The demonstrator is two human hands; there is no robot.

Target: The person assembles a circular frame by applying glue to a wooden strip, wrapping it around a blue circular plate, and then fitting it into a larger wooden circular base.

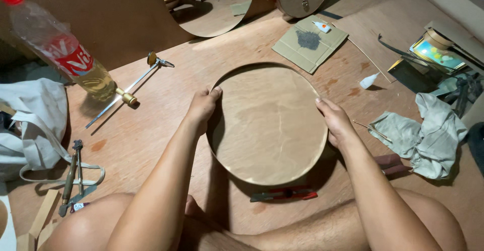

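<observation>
Pale plywood, smooth and faintly grained: we hold the round disc (269,125) above the wooden floor (151,130), left hand (202,107) and right hand (334,122) each grasping an opposite edge.

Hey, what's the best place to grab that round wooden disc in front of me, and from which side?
Probably by its thin rim, from both sides at once: the round wooden disc is broad and flat, so left hand and right hand pressing on opposite edges should steady it.
</observation>
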